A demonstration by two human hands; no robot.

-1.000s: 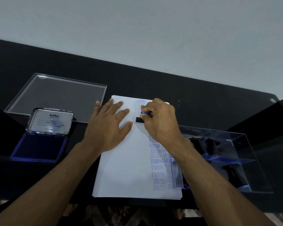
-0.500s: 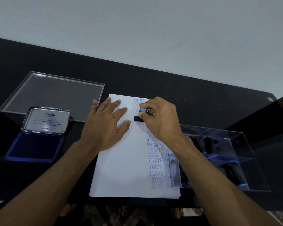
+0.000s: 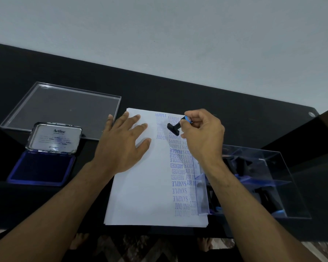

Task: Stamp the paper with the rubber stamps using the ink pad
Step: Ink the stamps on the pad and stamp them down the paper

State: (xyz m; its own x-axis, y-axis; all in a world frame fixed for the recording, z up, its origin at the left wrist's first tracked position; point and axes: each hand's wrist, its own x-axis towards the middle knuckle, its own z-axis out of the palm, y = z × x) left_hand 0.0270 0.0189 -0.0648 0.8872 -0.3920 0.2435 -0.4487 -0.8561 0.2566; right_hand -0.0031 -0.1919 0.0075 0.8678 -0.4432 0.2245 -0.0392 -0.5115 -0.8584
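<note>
Head view: right hand (image 3: 203, 135) pinches rubber stamp (image 3: 175, 127) by blue-capped handle, stamp tilted, base above upper right of paper (image 3: 140, 195). Left hand (image 3: 121, 148) flat, fingers spread, pressing paper's upper left. Blue stamped words run down paper's right side. Ink pad (image 3: 41, 168) open, left of paper. Clear stamp box (image 3: 263, 178) right.

Paper stack (image 3: 140, 195) centre of table (image 3: 235, 110). Open ink pad (image 3: 41, 167) to its left, clear lid (image 3: 62, 108) behind the pad. Clear stamp box (image 3: 263, 182) right of paper, its near-left corner overlapping the sheet edge.
</note>
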